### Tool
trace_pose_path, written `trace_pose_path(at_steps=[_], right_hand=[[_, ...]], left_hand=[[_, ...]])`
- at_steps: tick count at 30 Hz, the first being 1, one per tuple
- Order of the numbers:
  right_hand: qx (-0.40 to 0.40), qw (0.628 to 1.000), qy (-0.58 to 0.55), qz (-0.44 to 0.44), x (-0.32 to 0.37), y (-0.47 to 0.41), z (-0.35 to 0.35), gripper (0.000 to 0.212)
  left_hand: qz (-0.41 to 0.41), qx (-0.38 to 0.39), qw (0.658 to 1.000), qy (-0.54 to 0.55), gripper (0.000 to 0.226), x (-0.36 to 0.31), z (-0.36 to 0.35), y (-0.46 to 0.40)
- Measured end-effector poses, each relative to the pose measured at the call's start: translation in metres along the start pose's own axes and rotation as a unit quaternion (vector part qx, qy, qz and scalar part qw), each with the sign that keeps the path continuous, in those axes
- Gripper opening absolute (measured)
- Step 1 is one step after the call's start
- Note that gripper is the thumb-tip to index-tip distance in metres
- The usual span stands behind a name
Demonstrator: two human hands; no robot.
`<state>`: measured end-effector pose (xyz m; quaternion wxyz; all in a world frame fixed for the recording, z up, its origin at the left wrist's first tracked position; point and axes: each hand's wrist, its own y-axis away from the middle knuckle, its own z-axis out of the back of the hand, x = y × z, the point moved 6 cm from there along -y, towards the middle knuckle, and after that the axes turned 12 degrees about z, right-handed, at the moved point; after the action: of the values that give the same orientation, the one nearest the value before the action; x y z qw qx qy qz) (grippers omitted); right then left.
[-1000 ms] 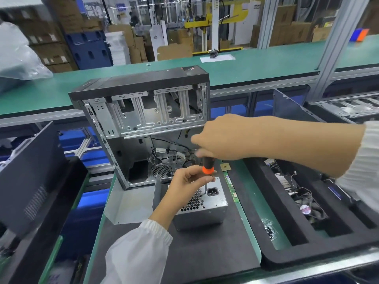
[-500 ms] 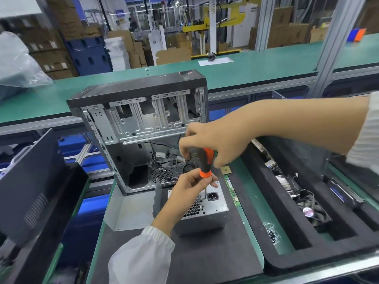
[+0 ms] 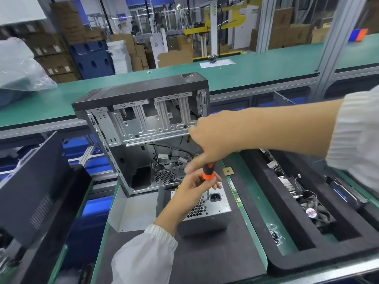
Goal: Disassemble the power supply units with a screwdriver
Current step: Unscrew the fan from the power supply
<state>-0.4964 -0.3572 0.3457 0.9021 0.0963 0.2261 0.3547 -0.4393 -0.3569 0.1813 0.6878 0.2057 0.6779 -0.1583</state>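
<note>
Right hand point(image 3: 215, 138): we grip the screwdriver point(image 3: 207, 171) handle above the power supply unit point(image 3: 207, 212) | left hand point(image 3: 196, 186): we pinch its shaft.

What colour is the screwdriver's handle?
Orange and black; the screwdriver shows best in the head view, gripped above the power supply unit.

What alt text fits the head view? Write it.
Two hands work a screwdriver on a power supply: the right hand grips the handle, the left hand steadies its base. An open computer case stands behind.
</note>
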Motion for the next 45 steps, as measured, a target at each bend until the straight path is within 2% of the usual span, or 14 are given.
trace_pose_path(at_steps=[3,5,8,11,15,18,21,24,27,32,36,38,41,45], right_hand=[[-0.045,0.996,0.076,0.025,0.01,-0.004,0.002,0.046],[0.007,0.997,0.019,0.073,0.01,0.001,-0.002,0.028],[0.07,0.992,-0.068,0.082,0.007,0.007,-0.003,0.067],[-0.006,1.0,0.005,0.011,0.012,0.003,0.004,0.073],[0.002,0.998,0.033,0.057,0.023,-0.001,0.003,0.02],[0.088,0.989,-0.079,0.087,0.019,0.004,0.0,0.053],[0.03,0.999,-0.021,0.009,0.014,0.003,0.003,0.063],[-0.024,0.998,0.048,-0.025,0.014,0.0,0.004,0.048],[0.025,0.999,0.006,0.044,0.013,-0.001,-0.002,0.023],[0.061,0.994,-0.08,0.04,0.011,0.005,-0.005,0.078],[-0.037,0.999,0.029,-0.008,0.012,0.004,0.0,0.054],[0.004,0.999,0.004,0.044,0.015,0.004,-0.004,0.024],[0.083,0.99,-0.093,0.073,0.013,0.007,-0.013,0.052],[-0.018,0.995,-0.096,0.032,0.012,-0.003,-0.014,0.044]], left_hand=[[0.015,-0.006,1.0,-0.003,0.014,0.002,0.002,-0.002],[0.011,-0.001,1.0,-0.001,0.015,0.0,0.003,-0.002],[0.005,0.004,1.0,-0.019,0.019,-0.002,0.002,-0.002],[0.005,0.01,1.0,-0.023,0.014,-0.003,0.002,-0.002],[0.017,0.025,0.999,-0.027,0.014,-0.005,0.002,-0.005],[0.009,0.027,0.999,-0.035,0.02,-0.007,0.001,-0.006],[-0.001,0.023,0.999,-0.04,0.021,-0.007,-0.001,-0.006],[0.011,0.039,0.999,-0.03,0.016,-0.003,-0.002,-0.006],[0.01,0.043,0.999,-0.023,0.014,-0.001,0.0,-0.006],[0.003,0.048,0.998,-0.032,0.011,-0.003,0.0,-0.006],[0.013,0.055,0.998,-0.018,0.012,-0.003,-0.002,-0.007],[0.013,0.049,0.998,-0.022,0.015,-0.003,-0.001,-0.007],[0.011,0.057,0.998,-0.031,0.023,-0.004,-0.001,-0.007],[0.006,0.06,0.998,-0.025,0.014,-0.005,-0.002,-0.008]])
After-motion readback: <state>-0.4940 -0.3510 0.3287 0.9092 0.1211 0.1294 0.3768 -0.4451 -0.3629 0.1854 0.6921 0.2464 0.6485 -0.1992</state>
